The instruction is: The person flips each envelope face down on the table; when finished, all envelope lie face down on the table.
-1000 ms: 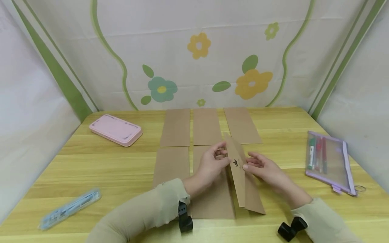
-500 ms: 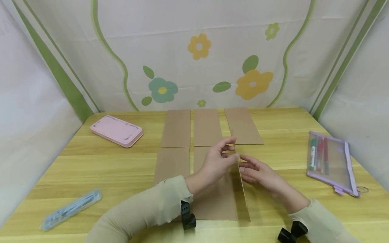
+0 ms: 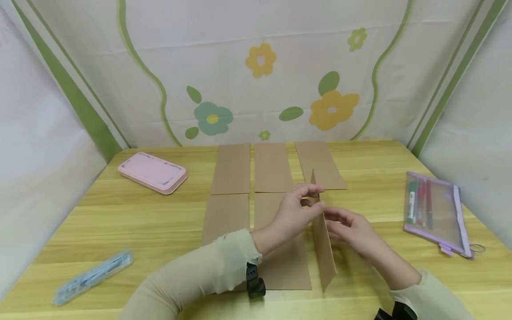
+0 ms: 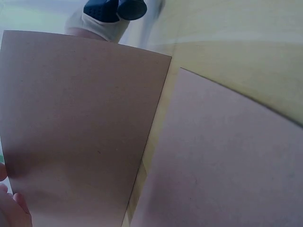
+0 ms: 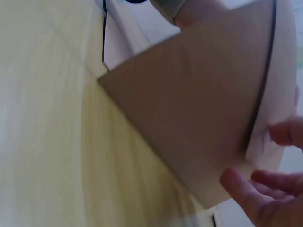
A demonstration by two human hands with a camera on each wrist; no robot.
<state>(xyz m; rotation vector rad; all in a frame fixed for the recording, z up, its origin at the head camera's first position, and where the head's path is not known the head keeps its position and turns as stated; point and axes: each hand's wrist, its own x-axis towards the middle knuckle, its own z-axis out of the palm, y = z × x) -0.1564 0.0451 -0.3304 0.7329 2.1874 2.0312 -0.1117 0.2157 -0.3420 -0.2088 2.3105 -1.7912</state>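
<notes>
A brown kraft-paper envelope [image 3: 325, 255] stands on its long edge near the front right of the wooden table, almost edge-on in the head view. My left hand [image 3: 294, 213] pinches its top edge between thumb and fingers. On the other side, the fingers of my right hand [image 3: 352, 226] are relaxed, with their tips right at the envelope's face. The right wrist view shows the long flap [image 5: 279, 90] along the envelope's upper edge, and the fingertips close to it. In the left wrist view the held envelope [image 4: 85, 118] shows a plain brown face.
More brown envelopes lie flat in rows, including a front one [image 3: 286, 266] beside the held envelope. A pink case [image 3: 153, 172] sits back left, a blue clear pack [image 3: 94, 276] front left, and a purple mesh zip pouch [image 3: 438, 213] with pens at right.
The envelope was tilted with its crown-printed flap showing. It has turned upright to nearly edge-on and shifted slightly right, with both hands following.
</notes>
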